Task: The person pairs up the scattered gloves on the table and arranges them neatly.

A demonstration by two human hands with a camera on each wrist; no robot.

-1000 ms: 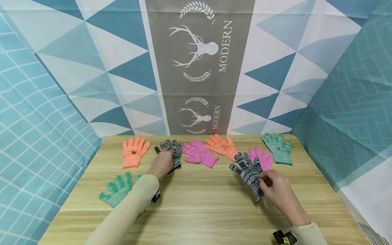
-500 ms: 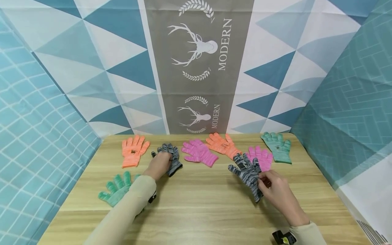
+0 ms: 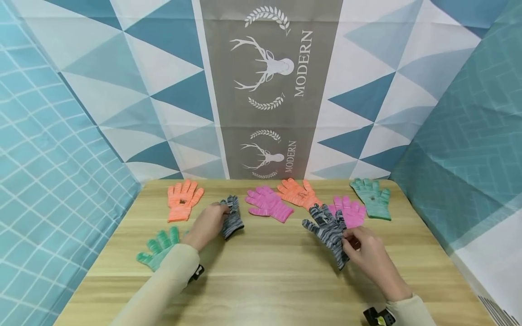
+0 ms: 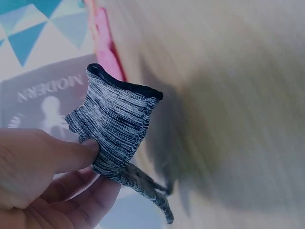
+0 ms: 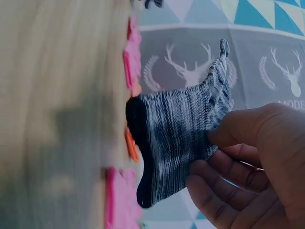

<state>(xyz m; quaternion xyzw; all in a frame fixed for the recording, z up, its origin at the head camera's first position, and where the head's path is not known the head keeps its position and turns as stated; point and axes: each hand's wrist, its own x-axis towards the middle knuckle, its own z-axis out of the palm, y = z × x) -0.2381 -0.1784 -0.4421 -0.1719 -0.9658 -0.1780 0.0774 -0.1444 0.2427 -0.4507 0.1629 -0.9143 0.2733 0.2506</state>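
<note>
In the head view my left hand (image 3: 209, 225) pinches a black-and-grey knit glove (image 3: 233, 220) left of the middle. Seen from the left wrist, thumb and fingers grip this glove (image 4: 119, 114) below its black-edged cuff, and it hangs off the wood. My right hand (image 3: 369, 251) holds a second black-and-grey glove (image 3: 328, 232) by its side edge, fingers fanned toward the back. The right wrist view shows that glove (image 5: 176, 138) raised off the table, pinched between thumb and fingertips. It partly covers a pink glove (image 3: 350, 212) behind it.
Along the back of the wooden table (image 3: 265, 280) lie an orange glove (image 3: 182, 200), a pink glove (image 3: 268, 203), another orange glove (image 3: 299, 194) and a teal-green glove (image 3: 373, 199). A green glove (image 3: 160, 251) is partly under my left forearm. Patterned cloth (image 3: 273, 95) walls the back and sides.
My left hand has drawn its grey glove slightly toward me and lifted it, and the glove now looks narrower and turned. The right hand and its glove have barely moved.
</note>
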